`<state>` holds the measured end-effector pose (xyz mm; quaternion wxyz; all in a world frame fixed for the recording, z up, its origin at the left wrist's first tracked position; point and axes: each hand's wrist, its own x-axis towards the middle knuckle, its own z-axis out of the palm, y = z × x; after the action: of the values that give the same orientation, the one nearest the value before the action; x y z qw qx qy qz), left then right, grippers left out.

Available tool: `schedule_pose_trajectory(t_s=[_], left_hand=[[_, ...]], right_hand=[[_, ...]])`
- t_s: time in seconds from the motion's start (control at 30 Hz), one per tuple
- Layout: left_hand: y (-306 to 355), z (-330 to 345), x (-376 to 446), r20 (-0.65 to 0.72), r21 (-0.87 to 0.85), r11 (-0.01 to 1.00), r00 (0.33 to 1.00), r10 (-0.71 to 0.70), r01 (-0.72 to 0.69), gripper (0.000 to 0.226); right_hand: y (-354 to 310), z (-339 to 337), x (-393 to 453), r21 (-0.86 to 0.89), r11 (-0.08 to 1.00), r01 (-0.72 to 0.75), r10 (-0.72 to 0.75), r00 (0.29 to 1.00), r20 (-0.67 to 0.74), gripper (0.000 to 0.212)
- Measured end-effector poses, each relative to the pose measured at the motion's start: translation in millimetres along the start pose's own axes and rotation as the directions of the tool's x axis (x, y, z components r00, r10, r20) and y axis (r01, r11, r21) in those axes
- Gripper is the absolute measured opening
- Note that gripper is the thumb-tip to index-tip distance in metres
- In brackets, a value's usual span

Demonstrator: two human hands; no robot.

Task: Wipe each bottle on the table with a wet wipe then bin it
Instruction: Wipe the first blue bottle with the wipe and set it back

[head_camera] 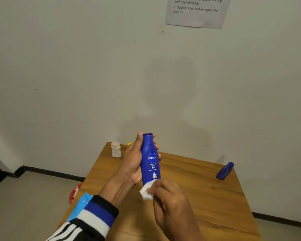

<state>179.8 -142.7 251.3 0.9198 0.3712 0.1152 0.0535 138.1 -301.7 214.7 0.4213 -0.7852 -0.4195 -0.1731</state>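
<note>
The fingers [155,146] of the left hand [134,160] wrap round the upper half of a tall blue lotion bottle [150,159], thumb laid up along its left side and the other fingertips showing past its right side, so the bottle is gripped upright above the middle of the bench [207,193]. Holding it high on the body seems meant to leave the lower part bare for cleaning. The right hand [170,200] is closed on a bunched white wet wipe [147,190] and presses it against the base of the bottle, on the side nearest the person; the label faces the camera.

Judging from this, the wiping of this bottle is under way, and the upper half under the left hand probably calls for a change of grip before it can be reached.

A small whitish bottle [116,149] stands at the far left corner of the bench, with something yellow [129,144] just behind the left hand, too hidden to name. A small dark blue bottle [225,171] sits tilted near the far right corner, well apart from the hands. A light blue packet [80,206] lies at the left edge, partly under the striped sleeve [94,218]. Below that edge, on the floor, a red container [75,192] shows, possibly the bin.
</note>
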Motion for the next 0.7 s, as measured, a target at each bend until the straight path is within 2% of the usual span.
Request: schedule_pose_trajectory(t_s=[0.1, 0.2, 0.3, 0.43, 0.5, 0.6, 0.7], left_hand=[[6, -3, 0, 0.012, -0.031, 0.999, 1.0, 0.02, -0.019, 0.049], [4, -1, 0, 0.037, -0.069, 0.998, 0.999, -0.011, 0.013, 0.048], [-8, 4, -1, 0.049, -0.038, 0.999, 0.998, -0.033, 0.035, 0.052], [-13, 8, 0, 0.036, -0.011, 1.0, 0.999, -0.014, 0.015, 0.067], [-10, 7, -1, 0.044, -0.028, 1.0, 0.999, -0.009, 0.011, 0.063], [-3, 0, -2, 0.01, -0.01, 1.0, 1.0, 0.027, -0.027, 0.053], [3, -4, -2, 0.007, -0.064, 0.997, 0.999, 0.049, -0.048, 0.05]], right_hand=[[7, -6, -4, 0.214, 0.965, -0.152, 0.165, 0.985, -0.045, 0.012], [13, -20, 16, 0.238, 0.94, -0.245, 0.268, 0.961, -0.072, 0.015], [17, -33, 45, 0.215, 0.949, -0.232, 0.262, 0.957, -0.127, 0.027], [19, -27, 51, 0.209, 0.945, -0.252, 0.288, 0.944, -0.16, 0.023], [17, -21, 35, 0.288, 0.921, -0.262, 0.311, 0.941, -0.137, 0.024], [15, -11, 5, 0.362, 0.871, -0.334, 0.365, 0.931, -0.018, 0.017], [17, -10, -4, 0.351, 0.899, -0.263, 0.293, 0.956, -0.034, 0.02]])
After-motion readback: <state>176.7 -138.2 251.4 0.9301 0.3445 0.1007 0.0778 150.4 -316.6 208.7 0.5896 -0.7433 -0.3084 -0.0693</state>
